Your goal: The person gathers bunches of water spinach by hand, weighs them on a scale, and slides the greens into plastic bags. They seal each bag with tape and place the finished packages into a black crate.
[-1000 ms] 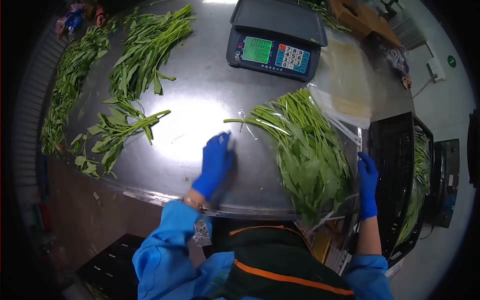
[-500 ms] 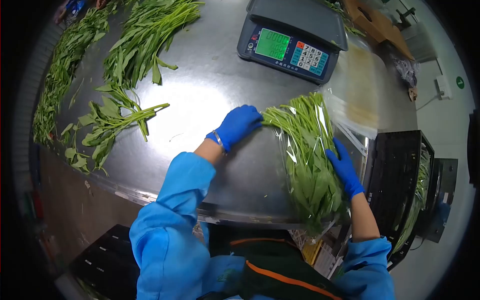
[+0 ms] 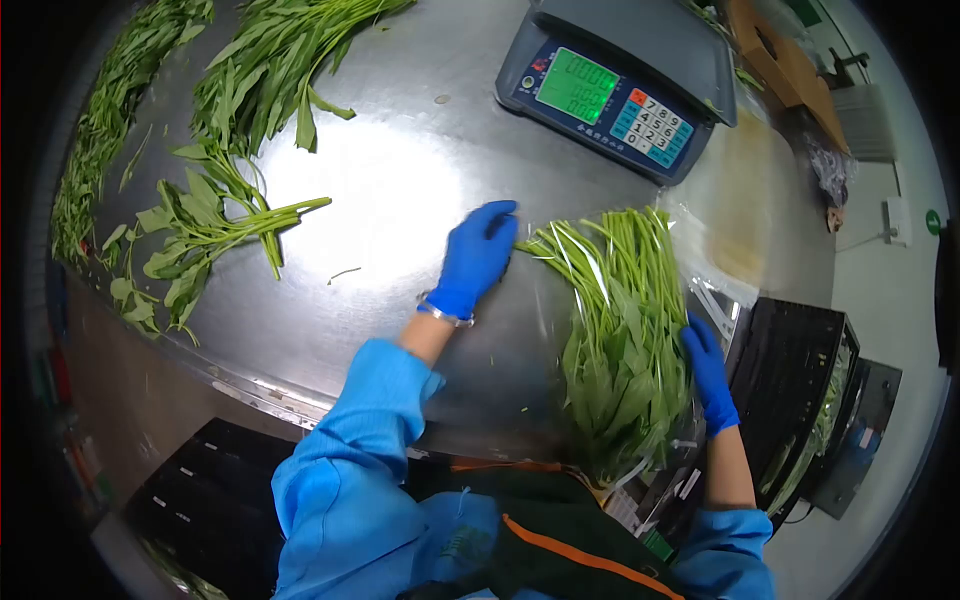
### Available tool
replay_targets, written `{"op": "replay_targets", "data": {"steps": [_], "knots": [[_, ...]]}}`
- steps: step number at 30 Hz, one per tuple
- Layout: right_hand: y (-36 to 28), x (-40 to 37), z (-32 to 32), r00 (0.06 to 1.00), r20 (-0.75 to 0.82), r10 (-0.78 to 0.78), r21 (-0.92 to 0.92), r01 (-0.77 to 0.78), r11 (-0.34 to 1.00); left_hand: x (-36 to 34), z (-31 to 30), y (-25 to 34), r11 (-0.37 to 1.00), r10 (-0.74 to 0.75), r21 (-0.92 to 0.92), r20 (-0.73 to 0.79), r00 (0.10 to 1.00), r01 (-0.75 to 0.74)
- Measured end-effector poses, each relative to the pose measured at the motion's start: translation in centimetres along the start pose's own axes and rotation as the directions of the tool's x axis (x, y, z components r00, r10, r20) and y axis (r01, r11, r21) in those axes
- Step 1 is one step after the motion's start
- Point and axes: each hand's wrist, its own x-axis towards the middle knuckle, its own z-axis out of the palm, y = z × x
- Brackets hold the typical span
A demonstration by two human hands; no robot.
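A bunch of long-stemmed leafy greens [image 3: 625, 340] lies in a clear plastic bag, stems toward the scale and leaves at the table's near edge. My left hand [image 3: 478, 258], in a blue glove, is beside the stem ends at the left. Its thumb and forefinger are apart, with nothing visible between them. My right hand [image 3: 710, 375], also gloved in blue, holds the right side of the bag near the leaves. Some of its fingers are hidden by the bag's edge.
A digital scale [image 3: 620, 90] with a lit green display stands at the back. Flat clear bags [image 3: 735, 235] lie right of it. Loose greens [image 3: 215, 225] and bigger piles [image 3: 285, 65] cover the left of the metal table [image 3: 400, 300]. Black crates [image 3: 785, 385] stand at right.
My left hand has turned upright, its thumb and forefinger coming apart beside the stem ends. The bagged greens and my right hand appear slightly lower, as the whole view has shifted.
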Motion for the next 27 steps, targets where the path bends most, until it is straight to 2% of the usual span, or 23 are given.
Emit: {"op": "replay_targets", "data": {"steps": [1,2,3,4,5,6,7,8,9,10,11,13,14,16,17,19,20,22,23,25,26,27], "knots": [[-0.1,0.7,0.0,1.000,0.016,0.001,-0.009,-0.001,1.000,-0.4,-0.6,-0.5,0.977,0.138,0.191,-0.201,0.970,-0.099],[-0.9,1.3,-0.2,0.989,-0.114,-0.098,-0.028,0.096,0.995,-1.2,-1.1,-0.2,0.959,0.118,0.278,-0.195,0.974,-0.061],[-2.0,1.8,-0.5,0.951,-0.239,-0.197,-0.060,0.188,0.980,-1.9,-0.9,0.0,0.961,0.101,0.275,-0.205,0.973,-0.042],[-5.1,2.1,0.6,0.943,-0.243,-0.226,-0.040,0.223,0.974,-2.4,-0.3,0.4,0.950,0.049,0.312,-0.186,0.981,0.012],[-7.8,2.8,2.2,0.930,-0.188,-0.317,-0.055,0.312,0.948,-2.7,0.3,0.8,0.935,-0.002,0.350,-0.166,0.986,0.061],[-10.2,3.8,4.0,0.904,-0.134,-0.405,-0.062,0.400,0.914,-2.7,0.9,1.6,0.936,0.012,0.351,-0.141,0.990,0.039],[-12.2,5.0,6.0,0.851,-0.011,-0.526,-0.131,0.520,0.844,-2.5,1.2,0.9,0.937,-0.001,0.346,-0.148,0.989,0.052],[-14.7,5.7,7.9,0.808,0.091,-0.583,-0.204,0.588,0.783,-2.0,1.5,0.0,0.932,0.061,0.363,-0.124,0.990,-0.012],[-16.7,6.7,9.7,0.722,0.200,-0.662,-0.195,0.692,0.695,-1.8,1.5,-0.5,0.922,0.122,0.379,-0.100,0.988,-0.075],[-18.3,7.8,11.2,0.620,0.301,-0.724,-0.170,0.782,0.599,-1.7,1.4,-0.5,0.963,0.106,0.261,-0.137,0.985,-0.067],[-19.5,8.6,12.5,0.621,0.309,-0.720,-0.167,0.781,0.602,-1.8,1.2,-0.3,0.964,0.097,0.260,-0.141,0.985,-0.057],[-20.8,9.8,14.4,0.606,0.471,-0.641,-0.008,0.729,0.684,-2.3,0.9,0.3,0.972,0.156,0.206,-0.196,0.968,-0.115],[-20.8,10.7,15.0,0.605,0.483,-0.633,-0.011,0.727,0.687,-2.4,0.9,0.6,0.974,0.144,0.199,-0.202,0.969,-0.104],[-20.4,11.7,15.6,0.601,0.757,-0.255,-0.207,0.591,0.780,-2.6,0.9,1.0,0.997,-0.060,0.029,-0.202,0.978,0.067],[-20.3,11.5,15.6,0.596,0.765,-0.244,-0.213,0.591,0.778,-2.5,0.9,1.0,0.997,-0.070,0.019,-0.209,0.975,0.076],[-20.1,11.1,15.0,0.559,0.789,-0.254,-0.045,0.466,0.884,-2.4,0.9,0.9,0.921,-0.266,-0.305,-0.044,0.963,0.241],[-20.2,10.7,14.4,0.585,0.772,-0.247,-0.087,0.483,0.871,-2.6,0.7,1.3,0.917,-0.275,-0.312,-0.046,0.960,0.248],[-20.3,10.0,13.3,0.604,0.753,-0.262,-0.033,0.431,0.902,-2.9,0.6,2.4,0.681,-0.239,-0.708,0.024,0.971,0.185],[-20.6,9.6,12.7,0.624,0.727,-0.286,0.029,0.388,0.921,-3.2,0.6,2.9,0.675,-0.240,-0.715,0.023,0.971,0.183],[-20.7,8.7,11.6,0.645,0.714,-0.272,0.011,0.378,0.926,-4.0,0.3,3.8,0.630,-0.227,-0.758,0.031,0.973,0.171],[-20.4,8.5,10.9,0.655,0.687,-0.316,0.096,0.350,0.932,-4.2,0.0,4.0,0.618,-0.231,-0.769,0.021,0.973,0.163],[-20.1,8.2,10.3,0.668,0.655,-0.353,0.177,0.318,0.931,-4.5,-0.3,4.2,0.679,-0.175,-0.705,0.120,0.977,0.208]]}}
